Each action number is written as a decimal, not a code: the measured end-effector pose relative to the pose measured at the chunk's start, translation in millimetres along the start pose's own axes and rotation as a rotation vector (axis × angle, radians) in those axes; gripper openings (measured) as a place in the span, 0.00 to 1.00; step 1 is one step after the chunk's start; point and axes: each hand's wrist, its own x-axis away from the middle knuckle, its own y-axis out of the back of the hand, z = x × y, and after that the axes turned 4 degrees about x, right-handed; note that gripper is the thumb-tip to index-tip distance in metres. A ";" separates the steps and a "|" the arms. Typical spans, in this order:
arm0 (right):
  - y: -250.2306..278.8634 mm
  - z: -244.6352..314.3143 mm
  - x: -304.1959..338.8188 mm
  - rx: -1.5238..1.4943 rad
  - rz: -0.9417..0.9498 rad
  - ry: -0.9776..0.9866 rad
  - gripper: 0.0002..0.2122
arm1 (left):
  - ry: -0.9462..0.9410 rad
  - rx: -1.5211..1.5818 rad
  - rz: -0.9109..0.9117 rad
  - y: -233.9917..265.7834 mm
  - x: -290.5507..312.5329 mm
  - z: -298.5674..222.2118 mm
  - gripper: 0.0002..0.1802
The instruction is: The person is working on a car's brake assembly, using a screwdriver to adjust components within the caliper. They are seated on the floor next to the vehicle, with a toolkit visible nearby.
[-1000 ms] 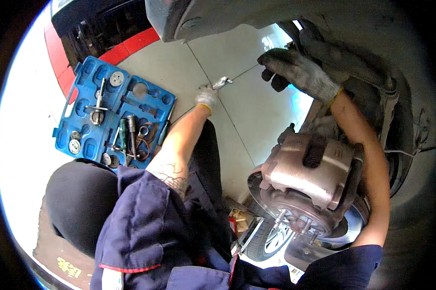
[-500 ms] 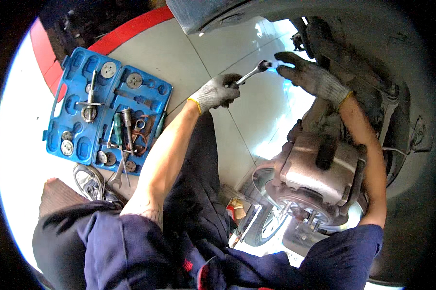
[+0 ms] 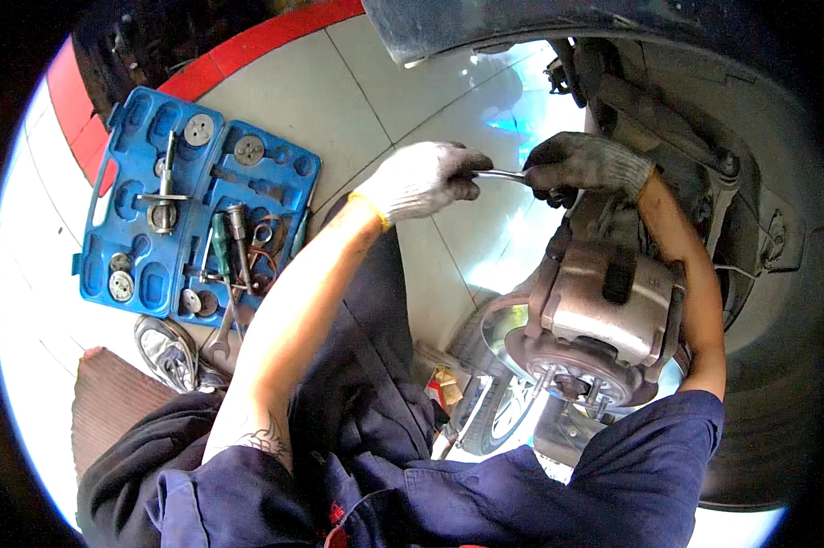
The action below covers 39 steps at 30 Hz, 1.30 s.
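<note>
A slim metal wrench (image 3: 501, 175) bridges the gap between my two gloved hands, lying nearly level. Its near end is in the closed fingers of my left hand (image 3: 421, 180). The fingers of my right hand (image 3: 585, 164) wrap round the other end and hide the wrench's head. Both gloves are off-white knit with dark grey fingers. Just below my right hand is the brake caliper (image 3: 603, 297), a worn metal block over the brake disc and hub (image 3: 576, 379). My right forearm passes along the caliper's right side.
On the left floor lies an open blue tool case (image 3: 99, 260) with round metal discs, a screwdriver (image 3: 221, 245) and other tools. Another wrench (image 3: 220, 343) is beside a shoe (image 3: 167, 352). Dark bodywork (image 3: 521, 23) overhangs the top; a suspension arm (image 3: 658, 119) runs behind my right hand. A wheel (image 3: 485, 416) stands below.
My right hand has come down from beyond the wrench and closed on its head. My left hand has shifted right, and the wrench has swung from slanting upward to nearly level.
</note>
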 end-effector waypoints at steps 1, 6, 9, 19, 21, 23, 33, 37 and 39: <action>-1.5 0.3 1.9 0.099 -0.016 -0.032 0.23 | -0.019 0.000 -0.023 -8.9 -1.2 -0.6 0.21; -5.8 9.5 8.6 0.542 -0.019 -0.137 0.27 | -0.051 -0.013 -0.087 -32.9 -6.5 -7.5 0.18; -6.7 11.2 8.6 0.603 -0.040 -0.142 0.27 | -0.076 -0.023 -0.128 -38.2 -10.5 3.6 0.18; -6.9 6.9 6.6 0.543 0.035 -0.173 0.25 | -0.076 -0.131 -0.086 -41.8 -16.0 12.4 0.19; -7.0 10.3 4.4 0.535 0.049 -0.161 0.23 | -0.104 -0.102 -0.117 -41.0 -12.0 11.6 0.17; -6.5 7.9 13.9 0.546 0.075 -0.206 0.22 | -0.110 -0.092 -0.095 -49.4 -17.9 1.8 0.15; -1.9 -15.6 1.7 0.840 0.057 -0.126 0.18 | -0.260 -0.378 -0.159 -60.7 -57.8 8.9 0.13; -5.4 -11.1 2.8 0.789 -0.036 -0.074 0.20 | -0.185 -0.387 -0.214 -67.8 -58.8 17.8 0.16; -7.9 -13.6 5.3 0.740 -0.107 -0.061 0.21 | -0.073 -0.220 -0.307 -76.6 -49.4 21.0 0.20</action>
